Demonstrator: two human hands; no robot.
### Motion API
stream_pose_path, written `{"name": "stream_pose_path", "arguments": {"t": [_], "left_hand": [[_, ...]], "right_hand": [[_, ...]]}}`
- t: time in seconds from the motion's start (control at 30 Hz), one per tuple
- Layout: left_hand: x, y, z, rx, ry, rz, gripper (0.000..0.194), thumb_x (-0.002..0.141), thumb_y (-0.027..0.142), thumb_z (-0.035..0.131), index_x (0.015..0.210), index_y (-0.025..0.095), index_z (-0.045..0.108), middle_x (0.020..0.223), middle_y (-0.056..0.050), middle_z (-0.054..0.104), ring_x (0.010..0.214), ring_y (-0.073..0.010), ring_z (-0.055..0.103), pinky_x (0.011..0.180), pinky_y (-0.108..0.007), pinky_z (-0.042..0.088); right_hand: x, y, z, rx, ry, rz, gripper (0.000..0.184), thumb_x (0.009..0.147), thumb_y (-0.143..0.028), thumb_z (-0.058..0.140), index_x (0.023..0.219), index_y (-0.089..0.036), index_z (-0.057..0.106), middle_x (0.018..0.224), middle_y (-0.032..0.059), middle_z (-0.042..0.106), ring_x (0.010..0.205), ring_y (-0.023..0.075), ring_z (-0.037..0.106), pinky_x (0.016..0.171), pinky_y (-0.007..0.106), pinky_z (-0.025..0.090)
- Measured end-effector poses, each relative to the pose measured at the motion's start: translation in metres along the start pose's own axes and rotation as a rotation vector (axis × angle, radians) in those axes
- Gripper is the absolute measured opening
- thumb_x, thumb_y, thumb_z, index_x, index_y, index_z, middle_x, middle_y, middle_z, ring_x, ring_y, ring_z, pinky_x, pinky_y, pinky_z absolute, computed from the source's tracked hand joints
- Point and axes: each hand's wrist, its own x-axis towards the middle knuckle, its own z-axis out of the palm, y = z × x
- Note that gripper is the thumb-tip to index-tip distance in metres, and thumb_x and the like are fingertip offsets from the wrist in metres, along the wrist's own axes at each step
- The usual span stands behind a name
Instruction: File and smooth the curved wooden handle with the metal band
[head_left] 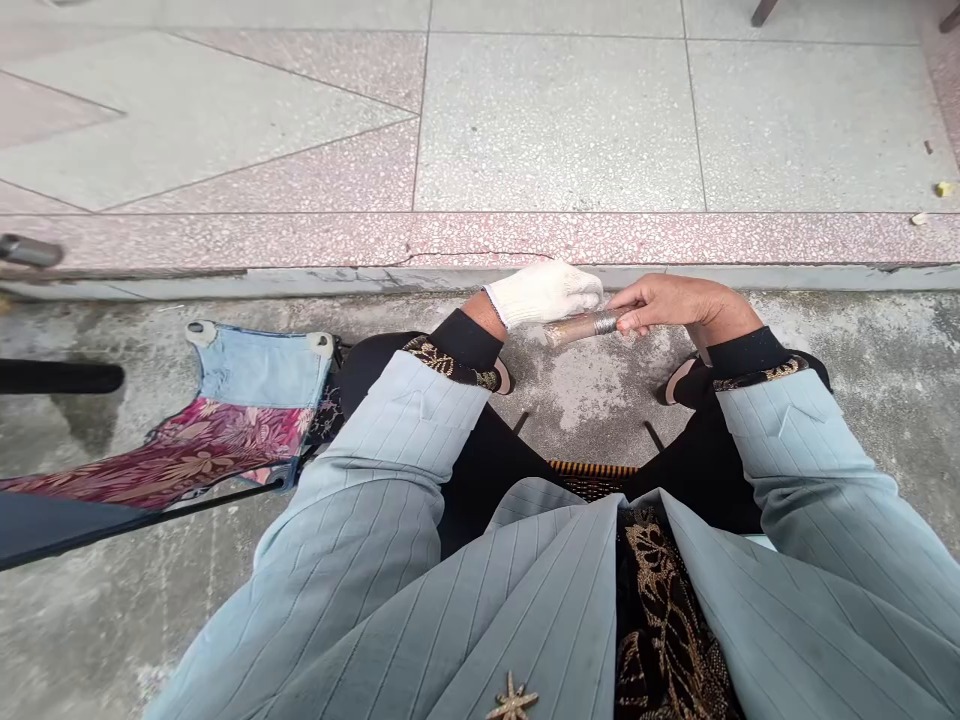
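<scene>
My left hand wears a white knit glove, and its fingers are curled closed beside my right hand. What the glove holds, if anything, is hidden. My bare right hand pinches one end of a short brown wooden handle between thumb and fingers. Silvery wire is wound around the handle close to my right thumb. The handle's free end points left, just below the glove. Both hands are out in front, above the concrete between my knees.
Ahead runs a raised step of pink and grey terrazzo. Rough concrete lies below. A folding chair with denim and red floral fabric stands at left, near a dark bar. A woven seat edge shows under me.
</scene>
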Motion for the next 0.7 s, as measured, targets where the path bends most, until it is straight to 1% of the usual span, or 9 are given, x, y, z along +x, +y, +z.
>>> {"name": "stream_pose_path", "arguments": {"t": [0.1,0.23,0.3,0.37,0.43,0.53,0.6,0.7], "left_hand": [[-0.004,-0.004,0.005,-0.126,0.039,0.011,0.029,0.095,0.033,0.047,0.089,0.017,0.071,0.078,-0.002,0.067,0.075,-0.0152,0.059,0.072,-0.026,0.039],[-0.011,-0.008,0.022,-0.388,0.069,0.029,0.031,0.094,0.034,0.051,0.103,0.013,0.071,0.092,-0.005,0.072,0.082,-0.0155,0.061,0.077,-0.027,0.044],[-0.013,-0.009,0.034,-0.545,0.066,-0.007,0.027,0.090,0.031,0.056,0.103,0.012,0.069,0.091,-0.005,0.072,0.077,-0.0131,0.057,0.072,-0.026,0.045],[-0.015,-0.008,0.048,-0.664,0.027,-0.058,0.024,0.091,0.032,0.057,0.100,0.013,0.067,0.088,-0.005,0.072,0.072,-0.0109,0.052,0.068,-0.025,0.045],[-0.016,-0.006,0.060,-0.603,0.071,-0.121,0.027,0.094,0.037,0.053,0.095,0.014,0.067,0.085,-0.004,0.070,0.071,-0.0115,0.052,0.068,-0.025,0.045],[-0.019,-0.003,0.076,-0.395,0.016,-0.109,0.037,0.099,0.043,0.044,0.095,0.015,0.068,0.080,-0.003,0.067,0.069,-0.0137,0.055,0.067,-0.026,0.043],[-0.021,0.001,0.085,-0.274,-0.040,-0.112,0.038,0.100,0.043,0.041,0.097,0.017,0.069,0.083,-0.004,0.068,0.072,-0.0153,0.058,0.067,-0.026,0.043],[-0.025,0.009,0.093,-0.126,-0.088,-0.084,0.037,0.101,0.041,0.041,0.099,0.019,0.071,0.096,-0.006,0.071,0.085,-0.0179,0.064,0.073,-0.027,0.043]], "right_hand": [[-0.007,-0.008,0.007,0.034,0.087,0.001,0.034,0.079,-0.046,0.076,0.104,-0.022,0.079,0.079,-0.0009,0.069,0.069,0.0130,0.058,0.066,0.027,0.043],[-0.017,-0.015,0.021,0.195,0.134,-0.032,0.041,0.077,-0.048,0.078,0.105,-0.019,0.078,0.079,0.0008,0.069,0.066,0.0126,0.056,0.064,0.027,0.044],[-0.022,-0.017,0.028,0.284,0.155,-0.051,0.043,0.078,-0.050,0.077,0.106,-0.018,0.077,0.079,0.0012,0.069,0.064,0.0120,0.054,0.062,0.027,0.044],[-0.025,-0.018,0.034,0.328,0.196,-0.061,0.041,0.079,-0.050,0.078,0.105,-0.018,0.076,0.076,0.0004,0.066,0.063,0.0114,0.052,0.061,0.027,0.043],[-0.026,-0.017,0.038,0.340,0.248,-0.065,0.039,0.081,-0.050,0.077,0.102,-0.018,0.075,0.075,0.0004,0.064,0.063,0.0114,0.050,0.060,0.027,0.042],[-0.024,-0.013,0.040,0.344,0.345,-0.066,0.035,0.082,-0.053,0.075,0.092,-0.019,0.072,0.079,0.0023,0.064,0.067,0.0128,0.051,0.063,0.028,0.044],[-0.020,-0.008,0.040,0.347,0.428,-0.036,0.033,0.082,-0.054,0.074,0.087,-0.022,0.070,0.079,0.0026,0.064,0.069,0.0146,0.052,0.065,0.030,0.045],[-0.010,0.004,0.040,0.346,0.524,0.055,0.030,0.083,-0.052,0.072,0.093,-0.024,0.069,0.079,0.0026,0.064,0.069,0.0166,0.053,0.066,0.032,0.046]]}}
